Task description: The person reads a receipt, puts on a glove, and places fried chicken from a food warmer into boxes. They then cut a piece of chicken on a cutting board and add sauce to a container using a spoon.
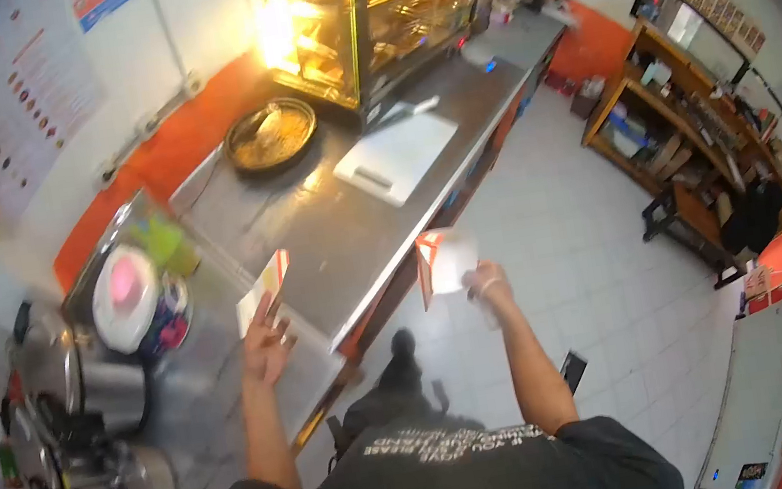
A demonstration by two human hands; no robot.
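My left hand [267, 348] is over the near end of the metal counter, its fingers against a flat white-and-yellow carton [263, 292] with a red edge. My right hand [488, 283] is off the counter's front edge, above the floor. Its fingers are closed on the side of a white paper food box [452, 264] with orange-and-red outer panels. Motion blurs that box a little. A white cutting board [398, 158] lies on the counter beyond both hands, with a knife [410, 112] at its far edge.
A round pan of food [272, 136] stands by the wall, beside a lit glass display warmer [379, 29]. Metal pots [107, 373] and a white lidded bowl [126, 296] crowd the left. Wooden shelves [686, 119] and a white chest freezer [753, 398] line the right side.
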